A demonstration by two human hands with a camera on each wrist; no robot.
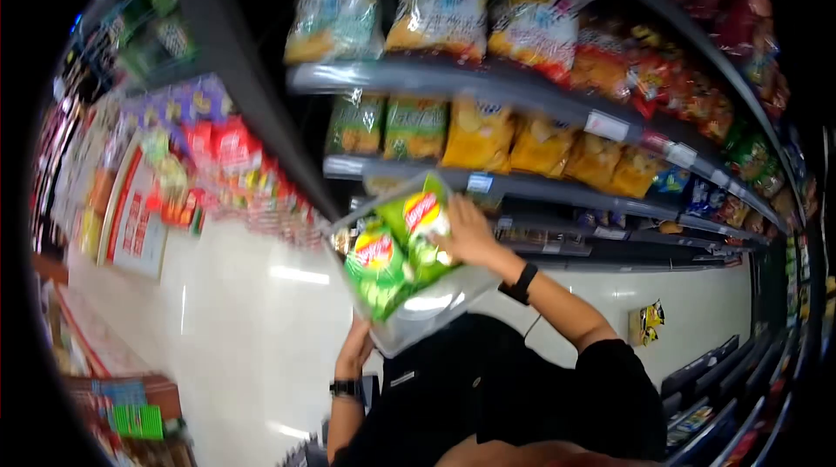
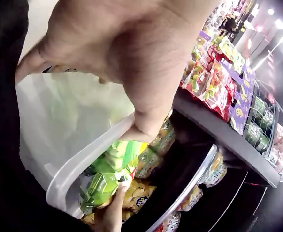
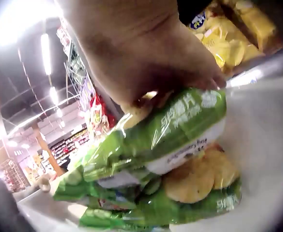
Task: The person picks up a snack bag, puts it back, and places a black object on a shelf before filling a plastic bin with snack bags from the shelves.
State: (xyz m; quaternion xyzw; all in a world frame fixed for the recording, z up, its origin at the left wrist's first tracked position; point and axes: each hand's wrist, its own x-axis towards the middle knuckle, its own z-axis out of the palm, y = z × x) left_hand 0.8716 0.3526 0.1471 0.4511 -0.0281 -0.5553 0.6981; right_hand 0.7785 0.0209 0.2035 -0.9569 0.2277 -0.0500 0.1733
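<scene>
In the head view a translucent plastic bin point(image 1: 407, 328) is held tilted in front of the body, with green bags of potato chips inside. My left hand point(image 1: 353, 349) grips its near left side; the left wrist view shows the thumb over the rim point(image 2: 90, 157) and the fingers on the outer wall. My right hand point(image 1: 470, 236) reaches into the bin and holds the upper chip bag point(image 1: 420, 213) by its edge. Another green bag point(image 1: 374, 260) lies beside it. From the right wrist, the held bag point(image 3: 180, 130) overlaps more green bags point(image 3: 204, 205) below.
Shelves ahead carry yellow chip bags point(image 1: 479, 138), green packs point(image 1: 415, 126) and large white bags point(image 1: 442, 10). A dark shelf post point(image 1: 261, 67) stands left of them. Red snack packs point(image 1: 228, 149) fill a display farther left. A box with yellow packs point(image 1: 646, 323) sits on the floor to the right.
</scene>
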